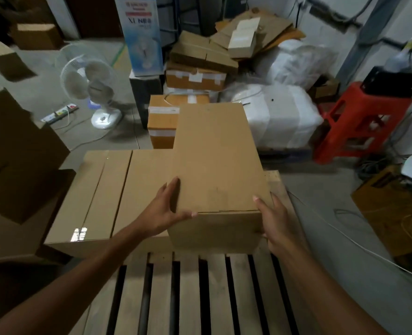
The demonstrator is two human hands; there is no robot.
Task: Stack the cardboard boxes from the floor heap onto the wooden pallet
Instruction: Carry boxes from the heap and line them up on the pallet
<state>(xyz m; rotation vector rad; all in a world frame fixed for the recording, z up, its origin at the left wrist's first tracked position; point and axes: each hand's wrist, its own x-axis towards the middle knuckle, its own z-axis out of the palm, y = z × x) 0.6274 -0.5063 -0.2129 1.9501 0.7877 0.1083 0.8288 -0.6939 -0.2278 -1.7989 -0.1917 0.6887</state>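
A long plain cardboard box (217, 163) lies lengthwise at the far right of the wooden pallet (188, 293). Its near end is between both my hands. My left hand (166, 209) presses its left side, thumb along the near top edge. On the near right corner lies my right hand (276, 221), fingers wrapped round the side. Left of it, two flat brown boxes (96, 197) sit side by side on the pallet, the nearer one touching the held box. More boxes (18, 151) are heaped on the floor at the left.
A white floor fan (91, 85) and a power strip (60, 113) stand behind the pallet. Taped boxes (163, 119), flattened cardboard and white sacks (279, 114) pile at the back. A red plastic stool (359, 122) and loose cables (345, 238) are on the right.
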